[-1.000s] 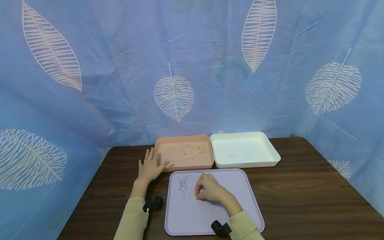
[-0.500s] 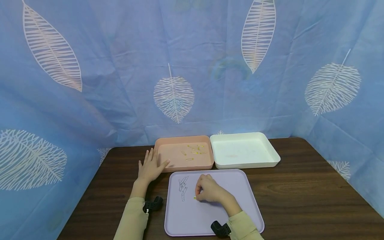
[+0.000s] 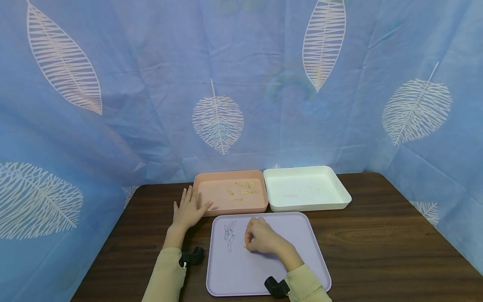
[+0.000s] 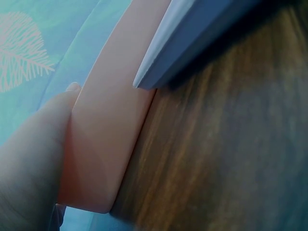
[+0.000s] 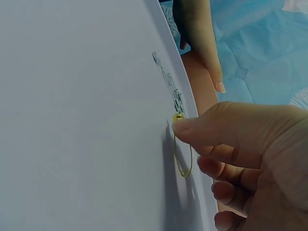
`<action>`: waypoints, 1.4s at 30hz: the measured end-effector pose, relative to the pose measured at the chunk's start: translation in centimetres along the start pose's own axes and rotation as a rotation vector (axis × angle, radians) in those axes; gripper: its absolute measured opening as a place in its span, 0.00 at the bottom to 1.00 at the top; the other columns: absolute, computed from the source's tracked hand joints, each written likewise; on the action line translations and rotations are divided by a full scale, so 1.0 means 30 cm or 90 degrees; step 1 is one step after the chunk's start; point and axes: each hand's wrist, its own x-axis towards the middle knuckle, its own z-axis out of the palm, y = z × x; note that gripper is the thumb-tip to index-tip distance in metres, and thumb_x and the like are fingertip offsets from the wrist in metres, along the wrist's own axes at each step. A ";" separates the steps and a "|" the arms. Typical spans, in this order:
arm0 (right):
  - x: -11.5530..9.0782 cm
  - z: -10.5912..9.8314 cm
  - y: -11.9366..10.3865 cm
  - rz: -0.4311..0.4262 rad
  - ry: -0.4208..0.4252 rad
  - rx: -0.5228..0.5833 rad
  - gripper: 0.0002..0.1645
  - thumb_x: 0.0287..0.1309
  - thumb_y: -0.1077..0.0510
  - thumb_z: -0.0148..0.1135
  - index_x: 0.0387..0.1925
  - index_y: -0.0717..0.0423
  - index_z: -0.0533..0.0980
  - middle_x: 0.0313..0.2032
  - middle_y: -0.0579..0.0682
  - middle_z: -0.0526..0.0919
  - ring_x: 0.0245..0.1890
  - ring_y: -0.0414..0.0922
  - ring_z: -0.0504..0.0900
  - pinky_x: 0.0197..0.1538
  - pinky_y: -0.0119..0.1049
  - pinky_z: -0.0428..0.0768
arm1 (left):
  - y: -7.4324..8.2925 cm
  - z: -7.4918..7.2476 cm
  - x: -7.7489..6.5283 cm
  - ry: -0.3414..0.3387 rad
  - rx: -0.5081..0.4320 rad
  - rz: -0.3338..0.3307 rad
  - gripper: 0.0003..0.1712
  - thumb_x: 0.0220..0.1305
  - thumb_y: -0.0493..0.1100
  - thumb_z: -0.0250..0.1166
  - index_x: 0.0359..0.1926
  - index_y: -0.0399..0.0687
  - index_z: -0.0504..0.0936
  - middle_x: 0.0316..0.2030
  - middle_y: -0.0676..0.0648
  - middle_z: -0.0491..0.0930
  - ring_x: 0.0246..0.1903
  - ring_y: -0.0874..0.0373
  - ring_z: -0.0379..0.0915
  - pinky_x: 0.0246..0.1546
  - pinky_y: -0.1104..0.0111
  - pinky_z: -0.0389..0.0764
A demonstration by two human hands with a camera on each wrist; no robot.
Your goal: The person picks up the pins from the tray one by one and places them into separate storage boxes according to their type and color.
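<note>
Over the lilac tray (image 3: 235,274), my right hand (image 3: 263,237) pinches a gold safety pin (image 5: 178,117) between thumb and fingers. In the right wrist view its yellow head is at the thumb tip and its wire loop hangs below, casting a shadow on the tray. Silver safety pins (image 3: 229,246) lie in a loose group on the tray's left part. My left hand (image 3: 186,216) rests with spread fingers at the left edge of the pink tray (image 3: 211,193), its thumb at the near left corner. Several gold safety pins (image 3: 244,191) lie scattered in the pink tray.
A white tray (image 3: 302,191) stands right of the pink one, close beside it. All three trays are on a dark wooden table (image 3: 381,235). Behind hangs a blue curtain (image 3: 264,126) with white leaf prints.
Both hands stay nearly in place. Slightly less of the gold safety pin shows at my right fingertips in the head view. The trays and loose pins have not moved.
</note>
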 end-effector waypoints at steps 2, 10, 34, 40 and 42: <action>0.003 -0.005 0.000 -0.004 0.008 -0.002 0.10 0.39 0.64 0.70 0.14 0.50 0.77 0.31 0.42 0.69 0.40 0.42 0.62 0.43 0.38 0.63 | 0.004 -0.004 0.000 -0.001 0.000 0.000 0.58 0.61 0.77 0.50 0.78 0.51 0.40 0.78 0.39 0.41 0.78 0.42 0.30 0.67 0.29 0.39; 0.020 -0.040 0.005 -0.045 0.055 -0.010 0.10 0.41 0.65 0.71 0.16 0.50 0.78 0.33 0.44 0.72 0.42 0.44 0.66 0.46 0.40 0.66 | 0.009 -0.005 0.009 -0.005 0.007 -0.002 0.58 0.61 0.78 0.48 0.78 0.51 0.39 0.78 0.40 0.39 0.78 0.42 0.30 0.67 0.29 0.38; 0.095 -0.153 0.033 -0.020 0.130 -0.009 0.12 0.49 0.63 0.71 0.17 0.47 0.77 0.37 0.47 0.73 0.42 0.46 0.66 0.46 0.41 0.66 | 0.004 -0.002 -0.002 -0.014 0.003 -0.002 0.59 0.60 0.79 0.47 0.78 0.52 0.38 0.78 0.40 0.39 0.78 0.42 0.31 0.67 0.30 0.37; 0.133 -0.174 0.053 -0.005 0.137 -0.020 0.12 0.49 0.62 0.70 0.17 0.48 0.78 0.37 0.48 0.74 0.44 0.47 0.67 0.49 0.43 0.67 | 0.005 -0.002 -0.003 -0.009 0.008 -0.003 0.58 0.61 0.78 0.48 0.78 0.50 0.40 0.78 0.40 0.40 0.77 0.42 0.31 0.67 0.29 0.38; 0.144 -0.181 0.057 -0.001 0.138 -0.018 0.12 0.49 0.63 0.70 0.18 0.48 0.77 0.38 0.48 0.74 0.44 0.48 0.66 0.49 0.44 0.67 | 0.005 -0.002 -0.002 -0.008 0.008 -0.004 0.58 0.61 0.78 0.48 0.78 0.50 0.40 0.78 0.40 0.40 0.78 0.42 0.31 0.67 0.30 0.38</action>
